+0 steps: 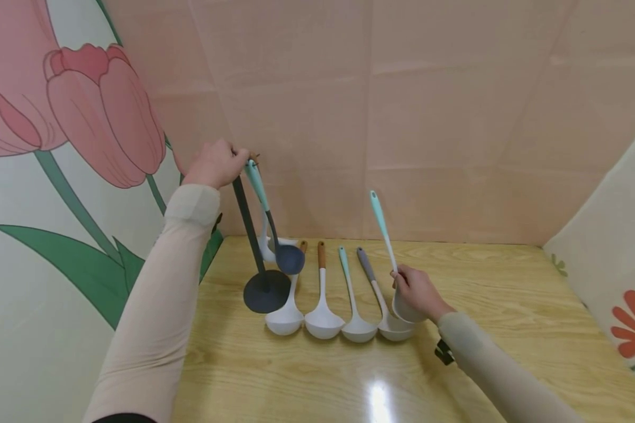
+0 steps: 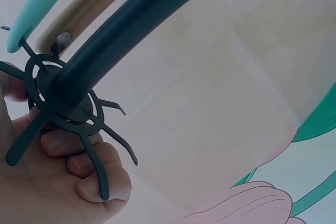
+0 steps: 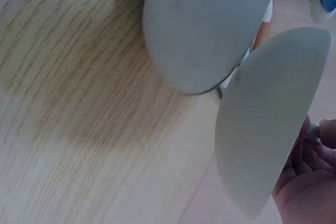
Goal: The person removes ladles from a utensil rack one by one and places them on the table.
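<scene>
At the upper left, my left hand (image 1: 214, 164) grips the top of a black utensil stand (image 1: 247, 220), its fingers curled under the hook ring (image 2: 93, 129) in the left wrist view. From the hooks hang a ladle with a mint handle and dark bowl (image 1: 290, 259) and a wooden-handled one (image 2: 86, 11) with a pale bowl. My right hand (image 1: 420, 291) holds a white ladle with a mint handle (image 1: 379, 217) low on its shaft, handle pointing up. Its bowl (image 3: 268, 119) is beside another ladle's bowl (image 3: 199, 30) in the right wrist view.
Several white ladles lie in a row on the wooden table (image 1: 296, 382): wooden-handled ones (image 1: 324, 322), a mint-handled one (image 1: 358, 330) and a grey-handled one (image 1: 367, 264). The stand's round base (image 1: 267, 296) overlaps the leftmost ladle in view. A pink cloth backdrop (image 1: 455, 117) rises behind.
</scene>
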The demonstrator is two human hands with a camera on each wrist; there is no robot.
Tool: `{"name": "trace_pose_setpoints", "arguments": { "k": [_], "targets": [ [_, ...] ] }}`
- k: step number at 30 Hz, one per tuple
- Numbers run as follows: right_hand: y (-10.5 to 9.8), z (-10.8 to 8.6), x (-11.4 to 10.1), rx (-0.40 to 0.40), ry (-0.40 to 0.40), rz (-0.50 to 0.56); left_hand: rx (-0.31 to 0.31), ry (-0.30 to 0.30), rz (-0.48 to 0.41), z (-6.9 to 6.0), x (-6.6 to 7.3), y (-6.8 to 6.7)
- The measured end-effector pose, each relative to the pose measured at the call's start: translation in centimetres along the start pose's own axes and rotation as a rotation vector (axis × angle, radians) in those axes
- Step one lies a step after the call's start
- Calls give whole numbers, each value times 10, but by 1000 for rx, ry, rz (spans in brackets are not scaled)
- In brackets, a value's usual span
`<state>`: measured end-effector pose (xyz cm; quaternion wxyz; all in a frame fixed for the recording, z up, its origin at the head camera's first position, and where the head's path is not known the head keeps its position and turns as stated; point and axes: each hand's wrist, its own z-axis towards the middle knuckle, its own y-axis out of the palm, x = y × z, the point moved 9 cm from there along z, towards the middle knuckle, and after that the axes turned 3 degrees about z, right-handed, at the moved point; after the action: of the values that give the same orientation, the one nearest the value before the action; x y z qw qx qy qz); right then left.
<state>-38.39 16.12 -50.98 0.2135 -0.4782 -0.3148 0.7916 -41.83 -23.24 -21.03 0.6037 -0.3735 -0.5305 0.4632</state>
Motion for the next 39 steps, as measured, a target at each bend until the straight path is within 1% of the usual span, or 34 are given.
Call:
{"name": "trace_pose_setpoints", "arguments": {
  "k": [6,13,20,25,28,31,35,39],
  "targets": [
    [-2,-3,12,-28,26,-7,-2,-7,-20,1,-1,1],
    [-2,-6,29,-90,91,-5,-11,-8,-22,0,0,2],
    [-5,-6,38,-131,141,-19,-6,-19,-20,-1,1,0],
    [-5,-11,46,-157,176,-44,-7,-18,-20,-2,1,0],
    [-2,-14,53,-190,195,-71,-3,-13,-16,-2,1,0],
    [4,-19,59,-244,210,-83,-1,-9,-13,-1,1,0],
    [13,-25,66,-308,250,-97,-2,-6,-18,-1,1,0],
    [20,-31,68,-324,260,-105,-3,-14,-16,-2,0,0]
  ]
}}
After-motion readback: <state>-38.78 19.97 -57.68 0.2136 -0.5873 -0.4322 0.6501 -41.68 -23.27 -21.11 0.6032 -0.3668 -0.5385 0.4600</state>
